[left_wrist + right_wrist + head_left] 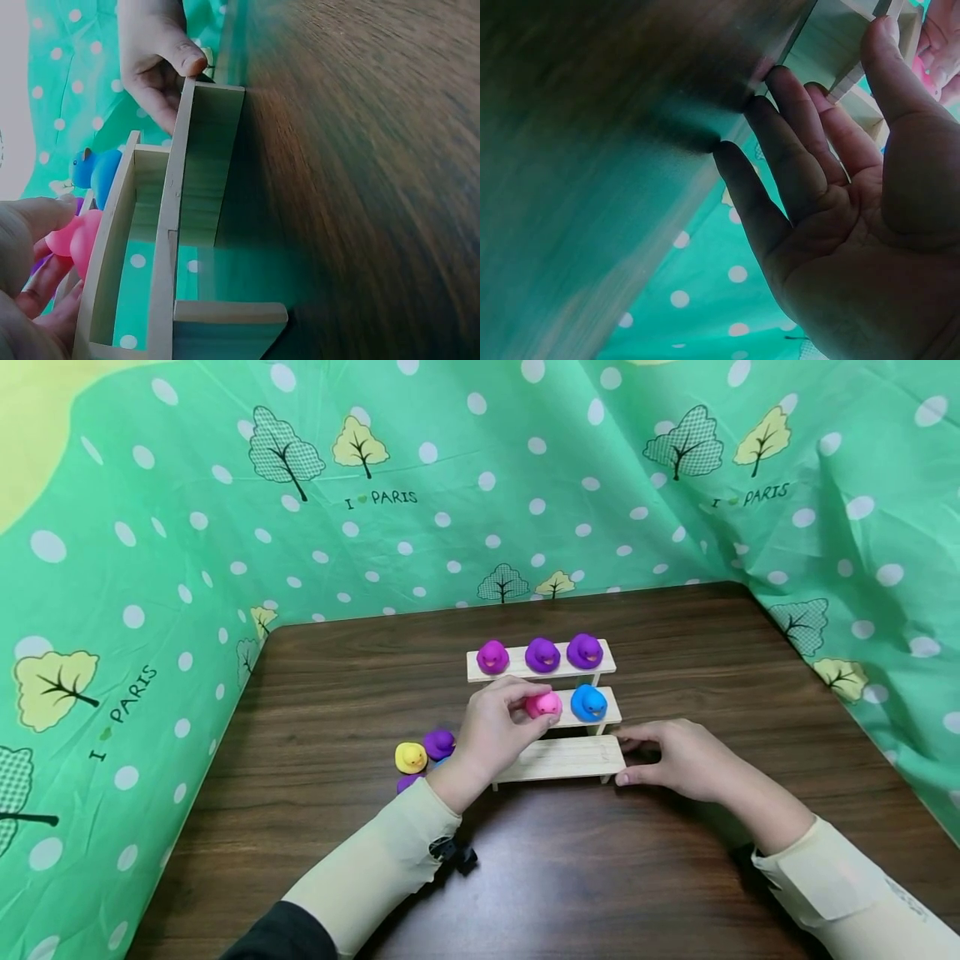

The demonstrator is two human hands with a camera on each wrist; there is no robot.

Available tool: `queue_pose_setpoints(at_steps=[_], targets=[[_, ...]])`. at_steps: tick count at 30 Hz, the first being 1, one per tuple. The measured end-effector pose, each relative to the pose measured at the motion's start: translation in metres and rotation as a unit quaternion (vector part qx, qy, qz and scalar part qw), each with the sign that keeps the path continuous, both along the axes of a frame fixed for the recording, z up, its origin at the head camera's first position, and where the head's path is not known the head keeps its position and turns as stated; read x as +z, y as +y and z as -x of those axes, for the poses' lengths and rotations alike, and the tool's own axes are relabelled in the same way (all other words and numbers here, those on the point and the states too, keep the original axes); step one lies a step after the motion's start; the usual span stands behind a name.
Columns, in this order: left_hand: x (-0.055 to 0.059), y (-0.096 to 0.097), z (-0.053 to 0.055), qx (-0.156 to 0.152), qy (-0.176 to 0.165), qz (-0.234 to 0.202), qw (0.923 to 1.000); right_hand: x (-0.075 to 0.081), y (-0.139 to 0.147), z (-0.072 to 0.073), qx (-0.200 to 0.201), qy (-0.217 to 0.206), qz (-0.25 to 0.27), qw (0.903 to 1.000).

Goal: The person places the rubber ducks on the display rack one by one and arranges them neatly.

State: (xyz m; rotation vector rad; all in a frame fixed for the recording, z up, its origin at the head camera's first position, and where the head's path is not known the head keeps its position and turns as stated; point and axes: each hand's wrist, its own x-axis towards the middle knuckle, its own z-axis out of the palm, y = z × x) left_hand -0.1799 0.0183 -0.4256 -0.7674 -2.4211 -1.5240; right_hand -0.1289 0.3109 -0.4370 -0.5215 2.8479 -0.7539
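The left hand [487, 727] pinched a pink duck [546, 704] at a wooden stand's [558, 760] middle tier.
The right hand [684, 762], at the duck's 4 o'clock, held the bottom tier's end between thumb and index finger, its other fingers spread. A blue duck [589, 703] sat just beside, at 3 o'clock; three ducks [542, 655] lined the top tier. The desk [600, 877] stretched toward 6 o'clock, its far edge at 12, with loose ducks [410, 757] at 8. The green cloth [420, 556] read "I PARIS", a small mark between.
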Motion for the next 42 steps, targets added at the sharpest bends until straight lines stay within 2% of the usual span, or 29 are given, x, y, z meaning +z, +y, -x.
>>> queue_pose_setpoints(at_steps=[11,19,26,34,42], targets=[[0.002,-0.001,0.001,0.014,0.029,0.028,0.9991,0.002,-0.002,0.001,0.004,0.006,-0.003,1.0],[0.002,-0.003,0.0,0.017,0.025,0.041,0.9987,0.003,-0.002,0.002,0.001,0.003,-0.003,1.0],[0.002,-0.01,-0.001,0.008,0.031,0.018,0.9993,0.003,-0.002,0.002,0.002,0.004,-0.002,1.0],[0.001,-0.035,-0.004,0.005,0.019,-0.014,0.9997,0.003,-0.002,0.002,0.0,0.005,-0.004,1.0],[-0.004,-0.077,-0.011,0.029,0.002,-0.045,0.9986,0.002,-0.004,0.0,-0.007,-0.004,-0.008,0.9999]])
